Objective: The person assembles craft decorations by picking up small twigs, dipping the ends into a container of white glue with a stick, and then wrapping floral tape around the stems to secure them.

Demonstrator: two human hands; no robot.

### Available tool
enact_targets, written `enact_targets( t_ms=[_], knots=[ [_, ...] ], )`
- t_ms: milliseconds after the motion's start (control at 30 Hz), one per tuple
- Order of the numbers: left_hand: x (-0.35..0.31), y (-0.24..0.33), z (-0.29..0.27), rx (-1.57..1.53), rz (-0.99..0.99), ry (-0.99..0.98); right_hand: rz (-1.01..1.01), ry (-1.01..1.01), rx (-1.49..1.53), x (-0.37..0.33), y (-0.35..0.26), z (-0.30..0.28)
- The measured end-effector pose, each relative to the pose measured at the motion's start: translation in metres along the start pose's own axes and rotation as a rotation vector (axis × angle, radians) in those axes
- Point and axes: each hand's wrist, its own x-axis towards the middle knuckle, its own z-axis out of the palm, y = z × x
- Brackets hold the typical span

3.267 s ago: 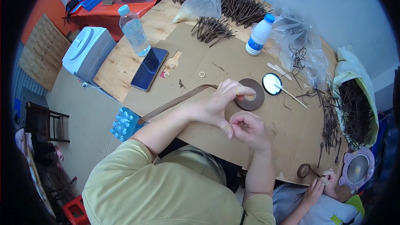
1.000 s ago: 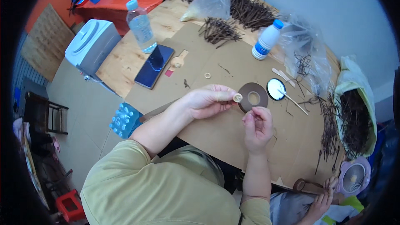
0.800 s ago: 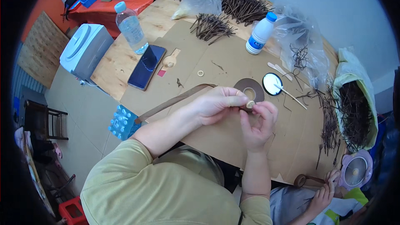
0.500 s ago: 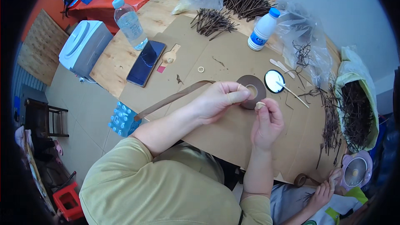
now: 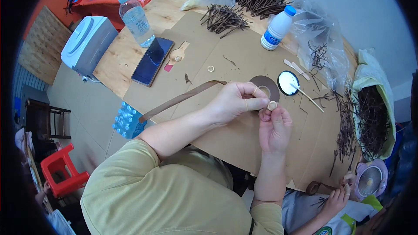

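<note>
My right hand [image 5: 275, 128] pinches a small cream rolled finger cot [image 5: 272, 105] between thumb and fingertips. Against its left edge are the closed thumb and fingertips of my left hand [image 5: 244, 100]. Pale bands, like finger cot rims, circle the thumb and a finger of that hand. Partly behind both hands lies a roll of brown tape [image 5: 273, 88], and its loose strip [image 5: 183, 98] runs left past my forearm. Another rolled finger cot [image 5: 210, 68] rests on the cardboard [image 5: 244, 143]. Right of the tape is a round dish of white paste [image 5: 287, 82] with a stick [image 5: 308, 98] across it.
A phone [image 5: 152, 62], a clear water bottle [image 5: 137, 21] and a white bottle with blue cap [image 5: 278, 29] stand or lie farther back. Bundles of brown twigs [image 5: 224, 18] line the far side. At lower right a co-worker's hand [image 5: 336, 200] is beside another tape roll [image 5: 312, 187].
My hands have come together, my left moving slightly right until its fingertips meet the finger cot. The finger cot now faces up. A red stool at far left has shifted upward in view.
</note>
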Motion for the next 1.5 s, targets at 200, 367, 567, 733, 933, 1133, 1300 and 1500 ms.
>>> enact_targets(
  t_ms=[200,367,567,733,933,1133,1300,1500],
  knots=[
    [0.004,-0.005,-0.003,0.073,0.014,0.035,0.058,0.065,0.007,-0.001,-0.001,0.000],
    [0.009,-0.008,-0.006,0.118,-0.030,0.046,0.132,0.068,0.075,0.001,-0.002,0.003],
    [0.014,-0.015,-0.009,0.110,-0.062,0.027,0.255,0.101,0.227,0.006,-0.001,0.010],
    [0.023,-0.032,-0.017,0.309,0.001,0.047,0.360,0.001,0.406,0.010,0.001,0.002],
    [0.023,-0.039,-0.023,0.378,0.074,0.007,0.339,-0.005,0.335,0.009,-0.001,-0.002],
    [0.022,-0.048,-0.020,0.850,0.394,-0.024,0.326,0.026,0.600,0.009,-0.002,-0.010],
    [0.027,-0.044,-0.021,0.270,0.280,-0.065,0.422,-0.008,0.472,0.005,-0.005,-0.003],
    [0.022,-0.036,-0.024,0.242,0.103,-0.194,0.456,-0.288,0.269,0.006,-0.006,-0.010]
  ],
)
